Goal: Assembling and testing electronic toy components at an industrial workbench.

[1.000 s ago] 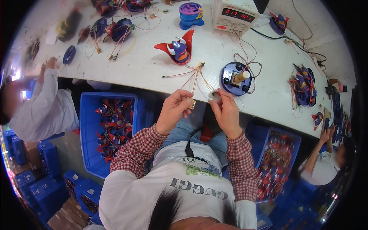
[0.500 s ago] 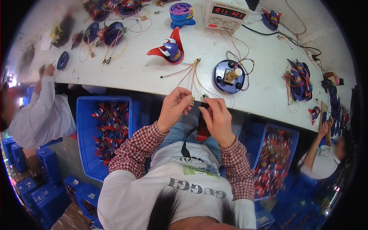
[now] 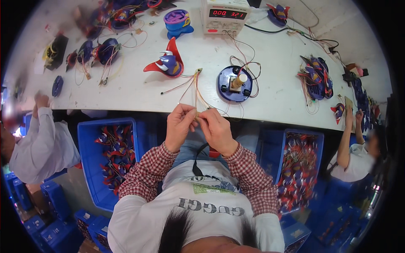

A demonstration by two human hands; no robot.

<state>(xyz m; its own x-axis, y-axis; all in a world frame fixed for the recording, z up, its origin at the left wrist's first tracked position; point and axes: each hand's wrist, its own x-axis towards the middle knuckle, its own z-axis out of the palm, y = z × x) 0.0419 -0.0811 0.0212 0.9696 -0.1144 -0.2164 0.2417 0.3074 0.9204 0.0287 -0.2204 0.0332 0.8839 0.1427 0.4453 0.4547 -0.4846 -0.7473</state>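
At the table's front edge, my left hand [image 3: 180, 125] is closed in a pinch on a small tan circuit board [image 3: 197, 117], mostly hidden by the fingers. Fingertips of my right hand [image 3: 217, 130] meet it from the other side, pinched too; what they grip is covered. Thin wires [image 3: 195, 90] run from there up to a joined bunch on the table. Left of that bunch lies a red and purple horned toy part [image 3: 170, 65]. To its right sits a round dark-blue base [image 3: 226, 91] carrying a pale cylinder [image 3: 239, 80] and wires.
A power supply with a lit display [image 3: 225, 17] and a blue tub [image 3: 177, 23] stand farther back. Blue bins of toy parts flank my lap, left [image 3: 86, 158] and right [image 3: 276, 168]. Wired assemblies [image 3: 318, 80] lie on the table. A person works at each side.
My hands have come together, and the right fingertips now meet the left ones. A dark piece seen between them earlier is out of sight. The head view has shifted.
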